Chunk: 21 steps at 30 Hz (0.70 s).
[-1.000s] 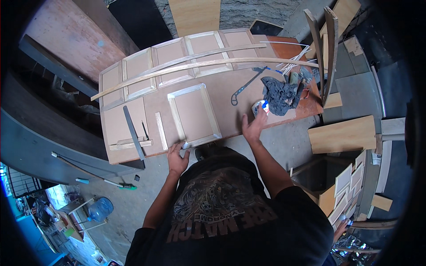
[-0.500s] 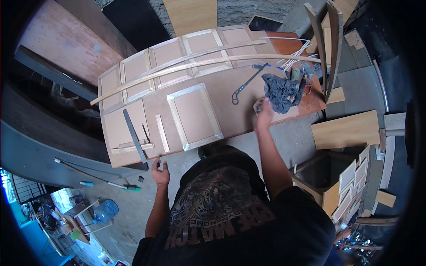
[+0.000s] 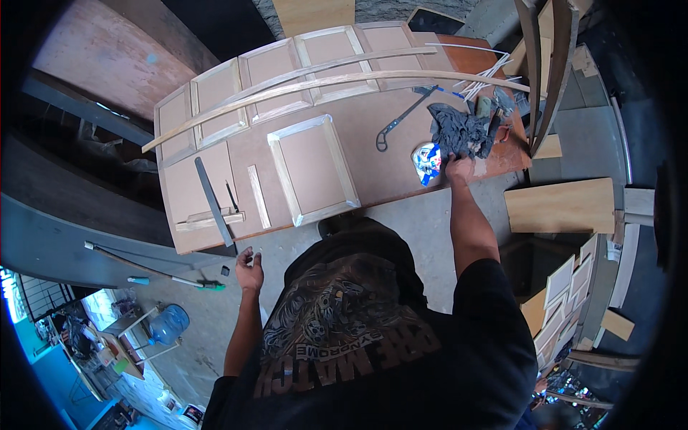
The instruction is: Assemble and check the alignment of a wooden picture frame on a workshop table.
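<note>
My right hand (image 3: 461, 169) is at the near edge of a crumpled black cloth or plastic sheet (image 3: 459, 130) on the right of the workbench. Its fingertips touch the dark folds and are partly lost in them, so I cannot tell whether they grip. Just left of this hand, a shiny blue-and-white packet (image 3: 427, 163) lies near the table's front edge. My left hand (image 3: 249, 270) hangs off the front edge at the left, palm up, fingers loosely apart and holding nothing. A dark handsaw (image 3: 405, 122) rests beyond the packet.
A framed wooden panel (image 3: 313, 170) lies mid-table, with long wooden strips (image 3: 308, 84) across larger panels behind it. A dark metal straightedge (image 3: 213, 201) and a pencil (image 3: 231, 193) are at the left. Upright boards (image 3: 555, 79) and white sticks (image 3: 487, 75) stand or lie at the right.
My right hand has moved right, from the packet to the black crumpled material. The packet's blue-and-white face now shows. My left hand stays beside the table, and the view has shifted slightly.
</note>
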Each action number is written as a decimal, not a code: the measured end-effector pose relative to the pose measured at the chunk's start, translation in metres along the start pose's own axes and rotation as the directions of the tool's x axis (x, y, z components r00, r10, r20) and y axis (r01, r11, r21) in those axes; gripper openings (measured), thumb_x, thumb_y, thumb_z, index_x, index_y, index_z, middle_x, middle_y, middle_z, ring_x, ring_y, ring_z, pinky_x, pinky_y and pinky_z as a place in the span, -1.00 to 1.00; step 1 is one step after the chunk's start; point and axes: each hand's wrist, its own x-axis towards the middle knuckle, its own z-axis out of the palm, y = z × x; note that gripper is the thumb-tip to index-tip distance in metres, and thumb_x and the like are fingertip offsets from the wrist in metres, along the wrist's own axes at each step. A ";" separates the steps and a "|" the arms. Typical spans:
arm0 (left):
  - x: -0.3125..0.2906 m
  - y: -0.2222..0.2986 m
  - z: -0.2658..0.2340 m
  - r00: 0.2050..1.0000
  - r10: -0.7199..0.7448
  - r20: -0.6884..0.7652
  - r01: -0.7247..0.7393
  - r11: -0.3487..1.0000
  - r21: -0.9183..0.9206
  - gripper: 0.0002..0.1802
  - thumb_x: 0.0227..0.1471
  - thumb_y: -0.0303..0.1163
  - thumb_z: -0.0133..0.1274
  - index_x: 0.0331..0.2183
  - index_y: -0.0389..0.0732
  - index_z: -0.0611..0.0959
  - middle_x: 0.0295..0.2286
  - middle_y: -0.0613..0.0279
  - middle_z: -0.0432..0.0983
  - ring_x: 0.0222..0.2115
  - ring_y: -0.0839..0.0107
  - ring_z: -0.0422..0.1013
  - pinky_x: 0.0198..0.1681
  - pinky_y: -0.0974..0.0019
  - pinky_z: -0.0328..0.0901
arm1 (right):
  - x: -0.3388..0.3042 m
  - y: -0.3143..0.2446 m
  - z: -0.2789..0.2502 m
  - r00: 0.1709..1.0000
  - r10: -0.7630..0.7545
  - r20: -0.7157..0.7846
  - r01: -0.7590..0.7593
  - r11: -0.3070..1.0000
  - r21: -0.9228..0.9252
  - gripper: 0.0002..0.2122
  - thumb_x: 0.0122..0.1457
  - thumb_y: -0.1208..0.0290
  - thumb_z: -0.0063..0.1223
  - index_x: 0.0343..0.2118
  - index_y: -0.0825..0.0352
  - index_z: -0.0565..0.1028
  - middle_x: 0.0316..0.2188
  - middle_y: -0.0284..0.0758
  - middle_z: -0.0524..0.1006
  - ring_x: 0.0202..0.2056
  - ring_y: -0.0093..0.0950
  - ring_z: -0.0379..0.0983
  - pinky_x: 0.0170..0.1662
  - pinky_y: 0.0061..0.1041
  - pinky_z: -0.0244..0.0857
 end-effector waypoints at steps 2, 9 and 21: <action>0.002 0.002 0.001 1.000 0.024 0.000 -0.024 1.000 -0.004 -0.61 0.05 -0.36 0.23 -0.07 -0.32 0.63 -0.21 0.06 0.59 -0.22 0.28 0.50 -0.06 0.23 0.38 | 0.004 0.005 -0.001 0.994 -0.100 0.036 0.102 0.993 -0.061 -0.67 0.18 0.09 0.19 -0.11 0.20 0.63 -0.01 -0.14 0.49 0.00 -0.15 0.49 0.05 -0.19 0.38; 0.000 -0.009 0.007 1.000 -0.001 0.026 0.002 1.000 -0.031 -0.62 0.06 -0.38 0.24 -0.08 -0.33 0.63 -0.26 0.13 0.59 -0.26 0.35 0.50 -0.08 0.28 0.38 | 0.005 0.012 0.007 0.999 0.034 0.020 -0.037 0.982 0.185 -0.70 0.12 0.10 0.29 -0.31 0.26 0.63 -0.23 -0.16 0.63 -0.15 -0.14 0.57 -0.08 -0.18 0.42; 0.006 -0.033 0.012 0.994 -0.096 0.049 0.105 0.964 -0.246 -0.65 0.11 -0.43 0.21 -0.07 -0.35 0.61 -0.33 0.27 0.57 -0.31 0.49 0.46 -0.14 0.39 0.35 | -0.020 0.021 0.034 0.921 0.129 -0.368 0.059 0.887 0.459 -0.59 0.14 0.04 0.26 -0.42 0.42 0.56 -0.34 0.04 0.60 -0.26 -0.06 0.55 -0.16 -0.17 0.38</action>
